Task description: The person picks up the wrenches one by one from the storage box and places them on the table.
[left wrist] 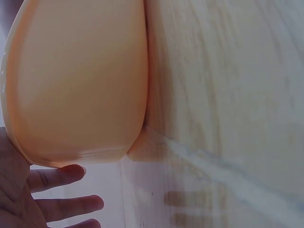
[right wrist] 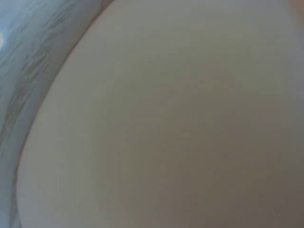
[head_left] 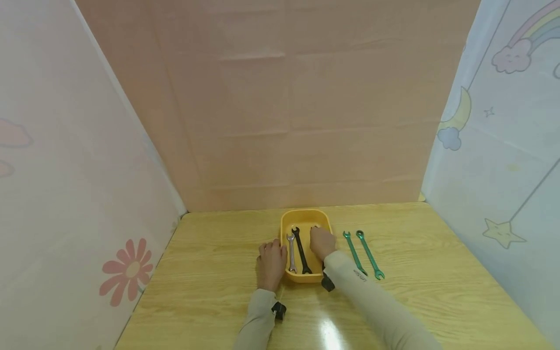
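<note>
A yellow tray stands on the table, holding a small silver wrench and a longer black wrench lying lengthwise in its left half. Against the tray's left side rests my left hand; in the left wrist view its fingers extend fairly straight beside the tray's wall. My right hand reaches into the tray's right half with curled fingers. A dark wrench end pokes out past those fingers, the rest hidden under the hand. The right wrist view is mostly filled by the tray's pale, blurred outer wall.
To the right of the tray, two green wrenches lie side by side on the wooden table. A brown sheet hangs behind the table, and pale printed sheets flank it on both sides.
</note>
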Demonstrator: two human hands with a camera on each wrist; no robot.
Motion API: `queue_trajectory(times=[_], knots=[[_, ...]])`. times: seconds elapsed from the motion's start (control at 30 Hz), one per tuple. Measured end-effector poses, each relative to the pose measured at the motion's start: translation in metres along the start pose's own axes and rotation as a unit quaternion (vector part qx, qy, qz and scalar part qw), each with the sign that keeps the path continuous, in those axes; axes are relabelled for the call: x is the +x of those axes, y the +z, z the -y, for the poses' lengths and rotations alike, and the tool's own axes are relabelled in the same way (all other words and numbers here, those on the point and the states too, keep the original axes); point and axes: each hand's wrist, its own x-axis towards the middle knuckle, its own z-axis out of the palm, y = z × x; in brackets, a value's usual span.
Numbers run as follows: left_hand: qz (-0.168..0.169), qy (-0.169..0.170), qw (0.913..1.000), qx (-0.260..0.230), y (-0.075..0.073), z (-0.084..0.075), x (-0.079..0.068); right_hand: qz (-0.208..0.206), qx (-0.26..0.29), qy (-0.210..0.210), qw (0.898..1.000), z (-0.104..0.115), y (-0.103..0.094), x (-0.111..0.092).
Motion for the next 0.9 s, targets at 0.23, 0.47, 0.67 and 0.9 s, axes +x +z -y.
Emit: queue_trajectory(times=[0.23, 0.47, 0.67, 0.9], knots=[[-0.009, 0.003, 0.9999, 0.004, 0.0, 0.0, 0.0, -0.006, -0.014, -0.006, 1.0, 0.0, 0.007, 0.001], [-0.006, 0.001, 1.0, 0.0, -0.001, -0.001, -0.002, 0.0, -0.007, -0.002, 1.0, 0.001, 0.01, -0.001], [0.003, 0.002, 1.0, -0.003, -0.001, -0.002, -0.003, 0.007, 0.004, 0.005, 1.0, 0.001, 0.011, 0.0], [0.001, 0.007, 0.9999, -0.008, 0.0, -0.002, -0.001, 0.04, 0.029, 0.03, 0.998, 0.0, 0.01, 0.004]])
